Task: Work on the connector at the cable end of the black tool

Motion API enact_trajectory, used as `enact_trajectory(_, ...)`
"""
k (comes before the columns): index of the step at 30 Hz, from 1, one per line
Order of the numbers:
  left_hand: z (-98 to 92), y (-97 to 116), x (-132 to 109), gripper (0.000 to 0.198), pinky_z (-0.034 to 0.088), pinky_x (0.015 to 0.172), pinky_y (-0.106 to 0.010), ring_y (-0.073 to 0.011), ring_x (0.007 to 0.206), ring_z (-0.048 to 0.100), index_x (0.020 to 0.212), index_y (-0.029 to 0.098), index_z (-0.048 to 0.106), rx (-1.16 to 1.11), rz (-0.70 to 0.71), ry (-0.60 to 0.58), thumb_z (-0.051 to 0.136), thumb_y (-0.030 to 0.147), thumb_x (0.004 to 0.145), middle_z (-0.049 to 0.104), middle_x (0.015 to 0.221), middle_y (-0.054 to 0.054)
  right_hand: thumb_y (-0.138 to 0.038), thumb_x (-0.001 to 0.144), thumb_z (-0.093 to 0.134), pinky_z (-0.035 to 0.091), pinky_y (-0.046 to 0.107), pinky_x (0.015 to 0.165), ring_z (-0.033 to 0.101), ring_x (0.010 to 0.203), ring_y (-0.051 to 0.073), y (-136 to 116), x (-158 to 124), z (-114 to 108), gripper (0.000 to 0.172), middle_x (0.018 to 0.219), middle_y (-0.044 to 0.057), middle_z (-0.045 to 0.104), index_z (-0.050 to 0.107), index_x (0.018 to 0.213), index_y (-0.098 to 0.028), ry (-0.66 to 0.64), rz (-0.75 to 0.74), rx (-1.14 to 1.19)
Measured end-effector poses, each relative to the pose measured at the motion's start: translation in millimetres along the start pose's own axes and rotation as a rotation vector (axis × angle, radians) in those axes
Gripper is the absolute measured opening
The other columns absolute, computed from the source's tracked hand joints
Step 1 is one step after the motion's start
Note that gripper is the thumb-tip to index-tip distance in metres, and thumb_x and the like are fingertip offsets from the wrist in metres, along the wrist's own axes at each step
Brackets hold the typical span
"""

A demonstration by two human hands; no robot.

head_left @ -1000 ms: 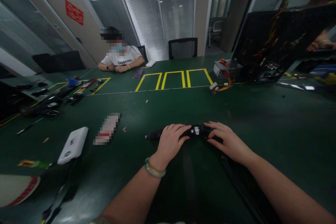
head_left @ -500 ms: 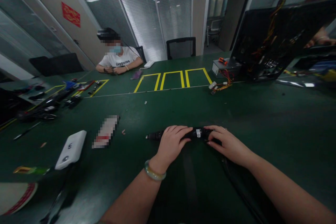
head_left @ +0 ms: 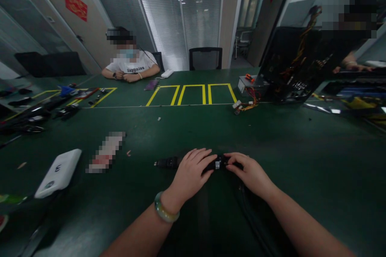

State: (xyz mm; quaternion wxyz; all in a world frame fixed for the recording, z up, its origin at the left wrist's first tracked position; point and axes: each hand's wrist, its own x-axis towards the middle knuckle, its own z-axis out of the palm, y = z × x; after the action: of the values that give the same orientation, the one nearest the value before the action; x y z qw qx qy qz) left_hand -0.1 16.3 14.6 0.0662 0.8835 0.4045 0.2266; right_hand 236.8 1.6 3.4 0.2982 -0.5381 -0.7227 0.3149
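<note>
A black electric screwdriver [head_left: 167, 162] lies across the table in front of me, its bit pointing left. My left hand [head_left: 191, 172] is closed over the middle of its body, beside a small white label. At the rear end, the thumb and fingers of my right hand [head_left: 251, 174] are pinched together where the black cable [head_left: 247, 209] meets the tool. My fingers hide the exact joint. From there the cable runs down toward me, under my right forearm.
A white power bank [head_left: 60, 170] and a blurred-out pale strip [head_left: 107, 152] lie left. Yellow tape rectangles [head_left: 193, 85] mark the far side, where a person [head_left: 132, 64] sits. Right stand a power supply [head_left: 255, 85] with wires and an open computer case [head_left: 289, 64]; another person is behind it.
The view has turned slightly right, so things shift left in the picture. Both hands stay on the screwdriver; my right fingers have drawn closer together at its rear end.
</note>
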Motion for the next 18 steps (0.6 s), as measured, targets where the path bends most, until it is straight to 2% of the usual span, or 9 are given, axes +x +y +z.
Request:
enact_trajectory(3, 8.6, 18.6, 7.3, 0.041, 0.033, 0.111, -0.043, -0.0209, 0.125, 0.047, 0.127, 0.029, 0.052, 0.004, 0.017, -0.019, 0.063, 0.022, 0.088, 0.055, 0.132, -0.001, -0.03, 0.09, 0.057, 0.044, 0.041, 0.099, 0.06, 0.111, 0.023, -1.4, -1.0, 1.2, 0.008, 0.119, 0.003, 0.066, 0.063, 0.088, -0.025, 0.034, 0.036, 0.089)
enact_trajectory(6, 18.4, 31.6, 14.4, 0.035, 0.039, 0.105, -0.043, -0.0224, 0.118, 0.051, 0.12, 0.025, 0.052, 0.027, -0.013, -0.024, 0.063, 0.021, 0.087, 0.057, 0.124, -0.005, -0.03, 0.09, 0.057, 0.045, 0.039, 0.096, 0.061, 0.11, 0.023, -5.0, -2.6, 2.4, 0.008, 0.114, 0.003, 0.067, 0.062, 0.088, -0.024, 0.049, 0.034, 0.175)
enact_trajectory(9, 25.0, 34.9, 20.5, 0.023, 0.045, 0.094, -0.04, -0.0225, 0.105, 0.056, 0.109, 0.022, 0.053, 0.083, -0.052, -0.041, 0.061, 0.02, 0.088, 0.059, 0.11, -0.005, -0.03, 0.09, 0.058, 0.046, 0.037, 0.095, 0.06, 0.109, 0.022, -8.5, -3.4, 2.2, 0.01, 0.11, 0.004, 0.067, 0.062, 0.085, -0.023, 0.071, 0.004, 0.222)
enact_trajectory(12, 26.9, 31.1, 25.3, 0.016, 0.047, 0.083, -0.037, -0.0219, 0.094, 0.057, 0.101, 0.021, 0.053, 0.146, -0.058, -0.066, 0.061, 0.022, 0.087, 0.059, 0.099, -0.003, -0.031, 0.089, 0.059, 0.045, 0.036, 0.093, 0.06, 0.106, 0.022, -11.4, -3.9, -1.9, 0.013, 0.109, 0.005, 0.065, 0.063, 0.081, -0.021, 0.143, -0.043, 0.122)
enact_trajectory(15, 25.3, 26.4, 26.6, 0.015, 0.046, 0.079, -0.036, -0.0212, 0.091, 0.057, 0.101, 0.021, 0.053, 0.166, -0.013, -0.073, 0.061, 0.025, 0.088, 0.058, 0.097, -0.003, -0.032, 0.09, 0.058, 0.048, 0.033, 0.081, 0.062, 0.09, 0.02, -11.7, -4.4, -9.2, 0.012, 0.096, 0.004, 0.065, 0.063, 0.084, -0.022, 0.169, -0.04, -0.019)
enact_trajectory(18, 22.9, 24.3, 24.7, 0.014, 0.046, 0.077, -0.034, -0.0204, 0.09, 0.057, 0.102, 0.021, 0.054, 0.163, 0.029, -0.077, 0.06, 0.026, 0.089, 0.058, 0.096, -0.003, -0.032, 0.092, 0.054, 0.046, 0.028, 0.063, 0.062, 0.072, 0.016, -6.9, -4.5, -16.4, 0.012, 0.08, 0.0, 0.065, 0.061, 0.088, -0.023, 0.063, 0.047, -0.065)
